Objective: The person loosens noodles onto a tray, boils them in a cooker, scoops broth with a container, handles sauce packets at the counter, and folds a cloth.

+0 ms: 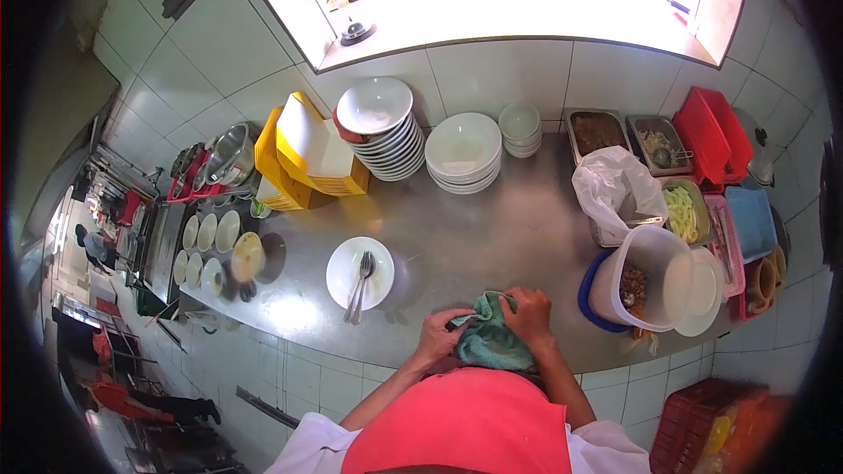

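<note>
A green cloth is bunched up at the front edge of the steel counter, close to my red apron. My left hand grips its left side with bent fingers. On the other side, my right hand has its fingers closed on the cloth's upper right part. To the left of my hands lies a white plate with a fork and a spoon resting across it. The parts of the cloth inside my fingers are hidden.
Stacked plates, bowls and yellow trays line the wall. To the right stand a plastic tub, a plastic bag and metal food pans. Small dishes sit at the left end.
</note>
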Available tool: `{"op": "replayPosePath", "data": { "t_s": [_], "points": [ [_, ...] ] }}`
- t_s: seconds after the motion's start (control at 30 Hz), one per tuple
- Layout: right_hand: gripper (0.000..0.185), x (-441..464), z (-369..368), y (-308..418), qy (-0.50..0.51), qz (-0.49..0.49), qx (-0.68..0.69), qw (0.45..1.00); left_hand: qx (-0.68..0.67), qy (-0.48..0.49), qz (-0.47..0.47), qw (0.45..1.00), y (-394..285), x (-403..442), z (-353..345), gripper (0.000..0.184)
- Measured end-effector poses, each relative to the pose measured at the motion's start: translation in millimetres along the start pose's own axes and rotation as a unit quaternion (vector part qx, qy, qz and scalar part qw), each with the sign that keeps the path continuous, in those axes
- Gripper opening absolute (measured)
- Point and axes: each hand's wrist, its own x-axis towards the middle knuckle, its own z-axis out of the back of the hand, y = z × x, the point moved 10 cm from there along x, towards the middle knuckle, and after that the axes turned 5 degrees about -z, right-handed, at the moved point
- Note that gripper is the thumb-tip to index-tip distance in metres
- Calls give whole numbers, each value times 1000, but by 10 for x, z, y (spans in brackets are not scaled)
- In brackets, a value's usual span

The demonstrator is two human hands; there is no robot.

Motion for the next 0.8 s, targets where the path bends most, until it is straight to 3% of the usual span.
{"op": "replayPosePath", "data": {
  "t_s": [0.07, 0.27, 0.37, 0.43, 0.47, 0.53, 0.57, 0.63, 0.8],
  "points": [
    [11, -2, 15, 3, -3, -2, 2, 1000, 4, -35, -51, 998, -29, 2, 37, 19],
    [13, -15, -30, -35, 12, 2, 4, 1000, 17, -42, -42, 998, -39, 8, 56, 18],
    [23, -13, 13, 7, 76, -11, 14, 997, -12, -51, -42, 998, -39, 12, 64, 17],
    [48, -65, 55, 125, 205, -27, 36, 978, 2, -48, -34, 998, -25, 13, 76, 16],
    [48, -82, 175, 194, 206, -24, 38, 977, 15, -42, -23, 999, -9, 6, 79, 15],
    [69, -262, 222, 292, 267, 7, -33, 963, 5, -49, -11, 999, -51, 4, 94, 16],
    [69, -339, 223, 264, 267, 4, -31, 963, -8, -53, 0, 999, -50, 2, 95, 16],
    [73, -576, 98, 77, 338, -12, -153, 929, 2, -49, 0, 999, -31, 4, 79, 16],
    [66, -527, 23, 12, 260, 12, -148, 954, 23, -59, -14, 998, -61, 1, 100, 16]
  ]
}}
